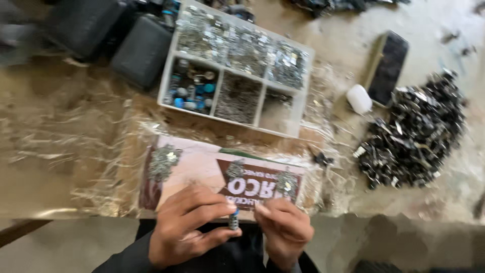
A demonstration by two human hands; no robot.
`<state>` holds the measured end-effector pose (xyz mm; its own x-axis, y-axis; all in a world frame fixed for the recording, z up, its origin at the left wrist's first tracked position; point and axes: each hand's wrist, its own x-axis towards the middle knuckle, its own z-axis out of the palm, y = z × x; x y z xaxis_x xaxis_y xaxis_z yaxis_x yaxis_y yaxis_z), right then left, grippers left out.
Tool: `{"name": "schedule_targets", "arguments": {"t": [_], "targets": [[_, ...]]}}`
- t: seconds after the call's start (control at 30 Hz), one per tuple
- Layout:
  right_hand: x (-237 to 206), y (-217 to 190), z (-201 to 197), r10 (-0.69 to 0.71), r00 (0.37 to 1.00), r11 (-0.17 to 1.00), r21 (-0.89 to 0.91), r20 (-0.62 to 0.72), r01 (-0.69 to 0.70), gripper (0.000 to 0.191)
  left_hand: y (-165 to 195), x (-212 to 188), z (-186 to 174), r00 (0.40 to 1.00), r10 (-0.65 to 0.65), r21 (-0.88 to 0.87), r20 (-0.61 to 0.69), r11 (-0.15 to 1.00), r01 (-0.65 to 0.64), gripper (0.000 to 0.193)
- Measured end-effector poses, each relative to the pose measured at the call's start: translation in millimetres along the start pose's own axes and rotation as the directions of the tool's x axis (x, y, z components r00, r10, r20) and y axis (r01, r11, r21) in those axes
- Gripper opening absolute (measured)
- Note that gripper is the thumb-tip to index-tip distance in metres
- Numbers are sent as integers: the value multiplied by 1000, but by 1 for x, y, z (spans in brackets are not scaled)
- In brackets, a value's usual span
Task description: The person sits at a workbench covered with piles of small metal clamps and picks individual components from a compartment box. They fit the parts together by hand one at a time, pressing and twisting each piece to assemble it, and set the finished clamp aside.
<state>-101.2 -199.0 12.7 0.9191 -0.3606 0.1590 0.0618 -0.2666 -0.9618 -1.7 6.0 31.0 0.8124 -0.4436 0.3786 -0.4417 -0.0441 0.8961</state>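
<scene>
Here, at the far left, dark cases (pixel 144 50) sit just beside a white divided tray (pixel 301 103). Its lower left compartment holds blue and silver round parts (pixel 192 91), the top row and middle cell hold heaps of small metal pieces (pixel 242 43), and the lower right cell looks nearly bare. Below it lies a printed card (pixel 202 167) with small piles of metal bits. At the bottom edge, the left hand (pixel 189 227) pinches a small ridged cylindrical part (pixel 233 221) between thumb and fingers; the right hand (pixel 285 227) touches it, fingers curled. Farther right are a white oval case (pixel 359 98), a dark phone (pixel 388 65) and a heap of dark metal parts (pixel 417 134).
</scene>
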Motion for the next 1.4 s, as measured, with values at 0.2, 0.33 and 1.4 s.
{"name": "schedule_targets", "arguments": {"t": [0.2, 0.33, 1.4], "targets": [[8, -10, 20, -152, 987, 957, 256, 49, 135, 14, 5, 3, -8, 997, 71, 71, -22, 995, -69, 40], [9, -13, 25, -34, 985, 956, 292, 168, -17, 13, 4, 0, -13, 998, 58, 51, 10, 997, -58, 41], [13, -12, 81, -183, 800, 757, -437, 571, 485, 51, -13, -22, -99, 932, -19, 189, -361, 978, 92, 35]]}}
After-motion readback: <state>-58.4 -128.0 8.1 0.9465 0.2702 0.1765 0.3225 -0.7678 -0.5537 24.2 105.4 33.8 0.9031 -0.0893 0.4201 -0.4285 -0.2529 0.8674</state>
